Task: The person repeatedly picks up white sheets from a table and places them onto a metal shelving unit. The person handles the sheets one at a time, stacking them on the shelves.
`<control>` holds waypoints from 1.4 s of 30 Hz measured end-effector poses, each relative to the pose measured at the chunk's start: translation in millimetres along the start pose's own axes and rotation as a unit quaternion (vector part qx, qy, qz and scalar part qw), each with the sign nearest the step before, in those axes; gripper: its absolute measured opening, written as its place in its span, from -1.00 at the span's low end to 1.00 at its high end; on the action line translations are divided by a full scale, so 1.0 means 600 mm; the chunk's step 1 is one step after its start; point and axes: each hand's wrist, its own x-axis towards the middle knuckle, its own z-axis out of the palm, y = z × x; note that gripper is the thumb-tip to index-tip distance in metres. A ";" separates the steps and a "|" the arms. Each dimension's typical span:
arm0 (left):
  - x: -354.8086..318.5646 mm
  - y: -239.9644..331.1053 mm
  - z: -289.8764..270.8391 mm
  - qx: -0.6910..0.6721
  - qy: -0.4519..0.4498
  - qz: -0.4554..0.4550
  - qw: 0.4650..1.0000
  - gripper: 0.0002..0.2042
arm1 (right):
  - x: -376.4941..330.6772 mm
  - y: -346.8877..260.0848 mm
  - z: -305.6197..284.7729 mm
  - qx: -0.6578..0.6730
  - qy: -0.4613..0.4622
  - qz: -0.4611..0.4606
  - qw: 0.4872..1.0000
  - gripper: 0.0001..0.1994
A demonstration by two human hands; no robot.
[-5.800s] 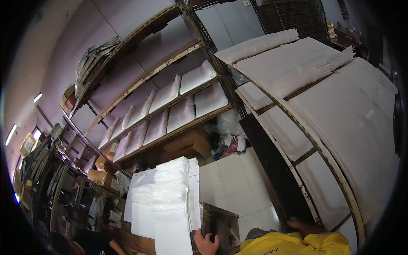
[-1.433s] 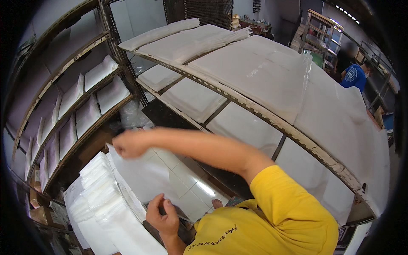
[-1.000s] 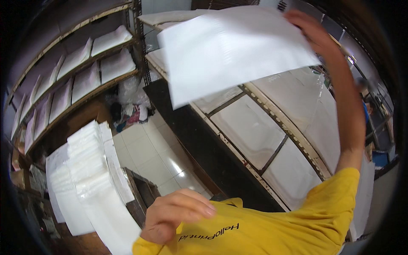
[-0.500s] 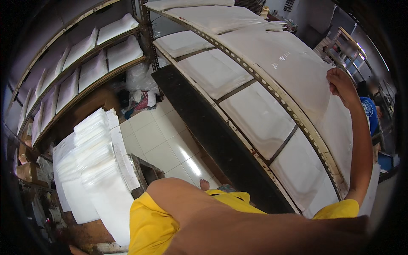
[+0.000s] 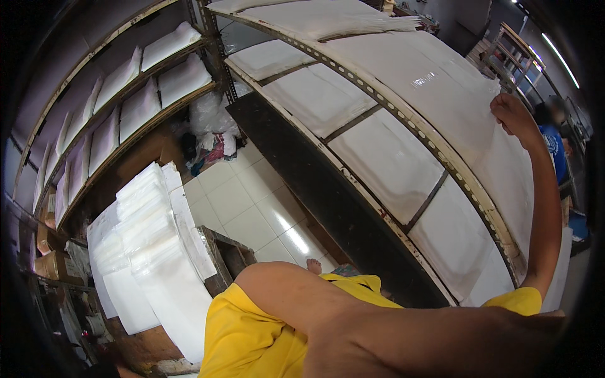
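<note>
Left of the black board [image 5: 334, 201], a pile of white sheets [image 5: 167, 271] is laid in overlapping layers. The left hand is not shown, so its fingers cannot be judged. Right of the board, on the rack [image 5: 409, 123], a white sheet [image 5: 428, 91] is laid flat, its long axis seemingly run along the board. Beyond it, the nearer right hand [image 5: 510, 118] is raised, fingers curled at the sheet's edge; whether paper is pinched cannot be told. From those fingers, the sheet is extended toward the board.

Sheet [image 5: 435, 88] lowered onto rack [image 5: 413, 129], left arm [image 5: 378, 321] across
</note>
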 end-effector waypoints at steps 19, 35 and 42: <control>-0.006 0.003 0.010 -0.029 -0.016 0.009 0.999 -0.54 | -0.004 0.015 -0.025 -0.054 -0.017 0.023 0.998 -0.87; -0.070 0.081 -0.036 0.213 0.070 0.062 0.973 -0.58 | 0.026 -0.476 0.098 -0.100 -0.003 -0.543 0.833 -0.77; -0.251 0.146 -0.006 0.686 0.448 -0.010 0.573 -0.78 | -0.124 -0.725 0.396 -0.055 -0.039 -0.718 0.693 -0.85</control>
